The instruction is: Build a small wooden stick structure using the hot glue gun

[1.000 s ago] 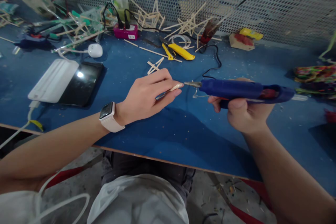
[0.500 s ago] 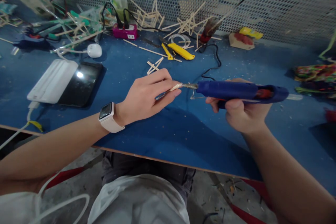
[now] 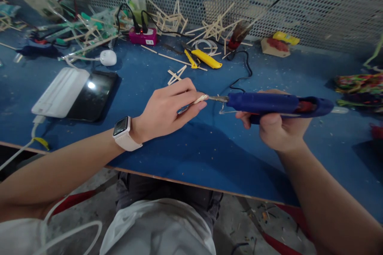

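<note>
Pinches a thin wooden stick (image 3: pixel 201 98) between thumb and fingers of the left hand (image 3: pixel 167 107), just above the middle of the blue desk (image 3: pixel 179 147), pale tip pointing right. Grips a blue glue gun (image 3: pixel 269 103) in the right hand (image 3: pixel 278 129), fist clenched round the handle from below; cannot tell whether the trigger is pressed. Holds the metal nozzle (image 3: pixel 218 98) at the stick's tip, touching or all but touching. Looks to be gluing the stick's end, midway through the dab. Calls, for whatever move follows, for a steady left pinch, a light squeeze and fingertips clear of the hot nozzle; risks a trailing glue string otherwise. Wears a pale-strapped watch (image 3: pixel 122 126) on the left wrist, face dark, nothing to read. Shows a dark phone (image 3: pixel 92 95) beside a white slab-shaped device (image 3: pixel 61 91) at the desk's left, a yellow utility knife (image 3: pixel 207 59) and loose sticks (image 3: pixel 176 75) further back, and a pink power strip (image 3: pixel 143 36) with two black plugs near the perforated panel (image 3: pixel 299 0). Bears a small white label on the strip, too small to read. Offers no legible brand or writing on gun, knife or phone.
</note>
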Demonstrator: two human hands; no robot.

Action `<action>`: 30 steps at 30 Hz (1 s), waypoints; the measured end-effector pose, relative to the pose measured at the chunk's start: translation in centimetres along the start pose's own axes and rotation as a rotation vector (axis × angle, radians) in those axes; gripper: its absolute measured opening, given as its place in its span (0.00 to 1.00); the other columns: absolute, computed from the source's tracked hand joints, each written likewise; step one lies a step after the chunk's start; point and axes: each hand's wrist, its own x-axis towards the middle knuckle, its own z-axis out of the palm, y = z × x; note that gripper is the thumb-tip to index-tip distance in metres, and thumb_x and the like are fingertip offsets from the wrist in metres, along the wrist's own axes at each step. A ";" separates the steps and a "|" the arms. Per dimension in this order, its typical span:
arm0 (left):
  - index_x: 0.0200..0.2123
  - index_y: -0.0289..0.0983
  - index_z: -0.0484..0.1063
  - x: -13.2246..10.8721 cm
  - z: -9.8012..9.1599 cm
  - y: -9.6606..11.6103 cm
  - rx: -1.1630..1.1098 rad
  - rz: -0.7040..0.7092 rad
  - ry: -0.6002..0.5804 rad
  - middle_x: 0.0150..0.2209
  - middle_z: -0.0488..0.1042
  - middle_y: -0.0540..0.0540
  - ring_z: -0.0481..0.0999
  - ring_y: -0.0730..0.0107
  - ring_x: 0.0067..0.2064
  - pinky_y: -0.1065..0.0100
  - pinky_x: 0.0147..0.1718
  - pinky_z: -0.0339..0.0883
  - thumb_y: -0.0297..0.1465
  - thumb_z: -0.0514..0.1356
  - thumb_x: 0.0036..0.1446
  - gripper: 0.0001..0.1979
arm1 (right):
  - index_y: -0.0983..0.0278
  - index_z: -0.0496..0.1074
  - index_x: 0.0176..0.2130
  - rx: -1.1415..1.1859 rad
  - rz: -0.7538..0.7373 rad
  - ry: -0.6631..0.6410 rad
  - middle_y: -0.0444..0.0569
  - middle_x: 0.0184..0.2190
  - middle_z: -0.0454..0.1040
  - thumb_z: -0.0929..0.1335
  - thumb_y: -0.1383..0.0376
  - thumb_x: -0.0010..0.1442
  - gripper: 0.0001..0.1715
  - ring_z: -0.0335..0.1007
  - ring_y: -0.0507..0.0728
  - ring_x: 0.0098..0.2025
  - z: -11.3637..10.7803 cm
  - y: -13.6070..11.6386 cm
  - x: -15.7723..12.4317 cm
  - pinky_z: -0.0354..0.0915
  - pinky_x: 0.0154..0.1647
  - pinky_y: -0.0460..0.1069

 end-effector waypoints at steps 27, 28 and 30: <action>0.51 0.37 0.82 -0.1 0.5 -0.1 0.016 0.002 0.038 0.41 0.83 0.45 0.84 0.70 0.39 0.68 0.37 0.77 0.33 0.61 0.82 0.10 | 0.59 0.88 0.35 0.032 0.085 0.097 0.55 0.29 0.87 0.78 0.42 0.69 0.25 0.73 0.55 0.17 -0.9 1.4 0.2 0.68 0.16 0.51; 0.51 0.35 0.82 -0.1 0.6 -0.1 0.021 0.007 0.041 0.41 0.83 0.45 0.84 0.69 0.39 0.68 0.38 0.77 0.33 0.60 0.82 0.11 | 0.59 0.88 0.36 0.027 0.083 0.102 0.56 0.29 0.87 0.78 0.43 0.69 0.25 0.74 0.55 0.17 -1.1 1.7 0.1 0.69 0.16 0.51; 0.50 0.34 0.82 0.0 0.8 -0.1 0.028 0.030 0.057 0.41 0.83 0.44 0.84 0.70 0.39 0.68 0.37 0.76 0.33 0.59 0.83 0.12 | 0.60 0.88 0.35 0.008 0.130 0.136 0.57 0.29 0.87 0.80 0.44 0.68 0.23 0.73 0.55 0.17 -1.6 2.5 0.2 0.69 0.16 0.52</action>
